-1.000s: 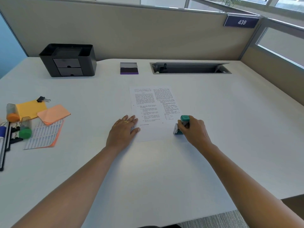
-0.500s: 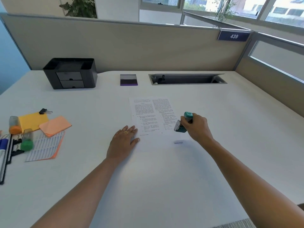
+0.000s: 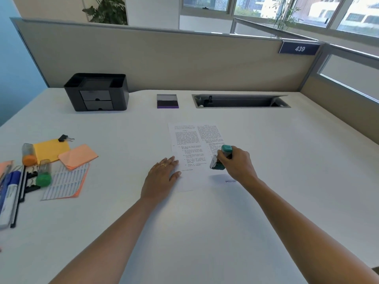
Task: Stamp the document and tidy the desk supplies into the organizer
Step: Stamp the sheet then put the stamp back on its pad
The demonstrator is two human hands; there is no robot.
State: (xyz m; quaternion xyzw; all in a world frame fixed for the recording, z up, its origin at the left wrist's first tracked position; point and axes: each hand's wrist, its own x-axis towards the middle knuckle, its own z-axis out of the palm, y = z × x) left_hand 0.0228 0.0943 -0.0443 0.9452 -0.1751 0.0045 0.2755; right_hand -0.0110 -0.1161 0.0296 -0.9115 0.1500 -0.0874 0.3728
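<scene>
Left hand (image 3: 162, 177) flat on document (image 3: 194, 140), right hand (image 3: 239, 163) gripping stamp (image 3: 226, 150), "SPEED POST" imprint (image 3: 230, 181)

open desk (image 3: 131, 128) lies between document (image 3: 190, 140) and organizer (image 3: 96, 93); sticky notes (image 3: 78, 155) and markers (image 3: 9, 191) crowd the left.

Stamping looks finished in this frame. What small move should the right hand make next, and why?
Probably carry the stamp toward the black organizer at the desk's far left. The right hand grips it tilted, lifted off the document; a SPEED POST mark already shows near its lower right corner, so only tidying seems left.
</scene>
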